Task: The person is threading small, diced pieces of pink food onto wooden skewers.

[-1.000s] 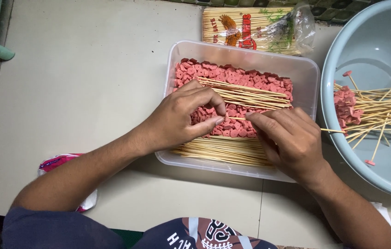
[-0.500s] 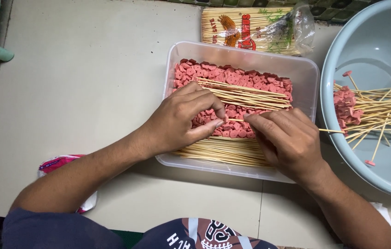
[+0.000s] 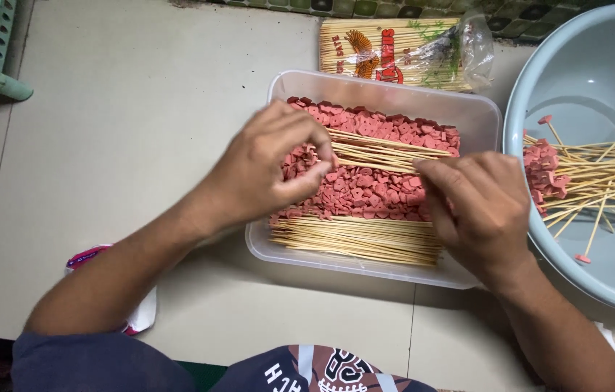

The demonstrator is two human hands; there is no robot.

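Skewers [image 3: 365, 239] lie in a bundle along the near side of a clear plastic tub [image 3: 387, 91] filled with small pink meat pieces [image 3: 365, 185], with a second bundle [image 3: 387, 152] lying across the pieces. The left hand [image 3: 267, 170] hovers over the tub with thumb and fingers pinched together at the pink pieces, while the right hand [image 3: 478, 207] has its fingers curled close by the ends of the upper bundle; what either pinches I cannot tell. Loaded skewers [image 3: 591, 181] rest in the grey basin [image 3: 576, 65] on the right, and a packet of skewers [image 3: 402, 54] lies behind the tub.
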